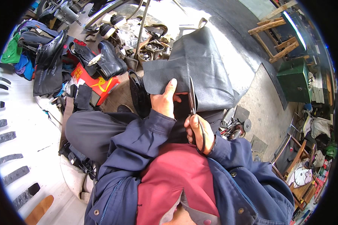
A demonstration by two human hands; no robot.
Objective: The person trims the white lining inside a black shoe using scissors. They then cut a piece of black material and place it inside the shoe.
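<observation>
A large sheet of black leather-like material (205, 64) drapes over my lap and knee. My left hand (164, 99) pinches its left flap (166, 76), thumb on top and fingers underneath. In my right hand (200, 129) is a pair of scissors (193, 98), pointing away from me. The blades lie at a slit between the flap and the larger part of the sheet, and one blade is partly hidden by the material. Beyond the scissor tips, a line runs up the sheet; I cannot tell whether it is a cut or a crease.
Black leather boots (109, 60) stand by a red and yellow box (95, 84) at the left. A single black shoe (138, 92) is near my left knee. Tins of small hardware (155, 46) sit ahead. Tools (236, 128), a green metal box (294, 80) and a wooden stool (273, 39) are at the right.
</observation>
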